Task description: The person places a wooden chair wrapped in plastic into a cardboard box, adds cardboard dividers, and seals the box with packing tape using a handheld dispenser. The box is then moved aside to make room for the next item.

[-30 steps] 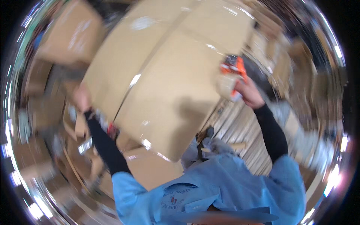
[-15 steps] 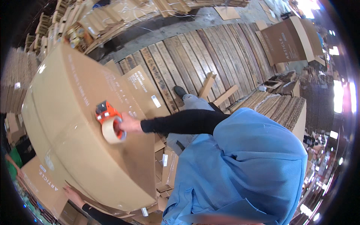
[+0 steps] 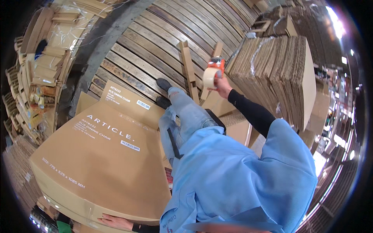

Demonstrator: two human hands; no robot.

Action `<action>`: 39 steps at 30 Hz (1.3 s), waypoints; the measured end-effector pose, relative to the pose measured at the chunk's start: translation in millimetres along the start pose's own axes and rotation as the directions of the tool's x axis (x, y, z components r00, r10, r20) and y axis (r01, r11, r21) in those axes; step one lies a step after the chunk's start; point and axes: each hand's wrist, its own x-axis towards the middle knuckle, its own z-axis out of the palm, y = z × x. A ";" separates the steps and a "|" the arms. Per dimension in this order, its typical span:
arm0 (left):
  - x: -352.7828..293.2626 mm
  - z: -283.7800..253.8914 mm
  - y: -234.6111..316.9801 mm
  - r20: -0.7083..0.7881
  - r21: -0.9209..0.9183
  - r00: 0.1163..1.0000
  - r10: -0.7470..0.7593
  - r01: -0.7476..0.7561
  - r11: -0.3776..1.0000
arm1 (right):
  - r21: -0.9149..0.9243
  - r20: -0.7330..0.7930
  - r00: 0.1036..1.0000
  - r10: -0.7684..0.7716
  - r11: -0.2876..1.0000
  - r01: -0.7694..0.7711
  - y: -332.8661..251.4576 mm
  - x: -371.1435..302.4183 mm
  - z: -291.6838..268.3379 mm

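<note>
A large brown carton (image 3: 128, 167) with white print and a barcode label takes up the lower left. On its near lower edge my left hand (image 3: 115, 221) lies with fingers stretched out, close to a strip of clear tape. My right hand (image 3: 223, 87) grips a red-orange tape dispenser (image 3: 216, 63) carrying a wide roll of pale tape (image 3: 211, 77). It is held out to the right, apart from the carton, beside a stack of flattened cardboard (image 3: 272, 73). The fingers of that hand are partly hidden behind the roll.
Slatted wooden decking (image 3: 143, 50) stretches beyond my feet, with long cardboard corner strips (image 3: 187, 70) on it. An upright printed carton flap (image 3: 124, 97) borders the large carton. Loose wood and cardboard pieces (image 3: 54, 50) are piled at the far left.
My right hand has swung the tape dispenser away from the carton to the right. My left hand stays at the carton's edge. The view has turned, bringing the carton's printed face into fuller sight.
</note>
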 end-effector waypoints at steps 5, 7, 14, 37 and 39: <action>29.3 -1.6 -27.7 -0.007 -0.042 1.000 -0.030 0.030 0.999 | 0.279 -0.151 0.977 0.150 0.955 -0.103 45.0 -47.3 -59.4; 33.9 -2.4 -39.8 -0.013 0.122 0.995 0.095 -0.092 0.988 | 0.246 -0.219 0.954 0.203 0.958 -0.148 64.1 -66.4 -68.9; 26.1 -5.2 -44.1 0.058 0.402 0.926 0.374 -0.364 0.840 | 0.257 -0.287 0.949 0.130 0.965 -0.054 88.2 -53.2 -103.8; 173.8 -85.7 -424.2 -0.260 0.000 0.872 -0.415 0.429 0.903 | -0.062 0.974 -0.212 0.073 0.996 0.057 -8.6 -245.3 497.8; 178.2 -89.9 -416.3 -0.222 0.004 0.899 -0.377 0.388 0.922 | 0.003 0.960 -0.279 0.025 0.995 0.100 9.3 -280.0 516.5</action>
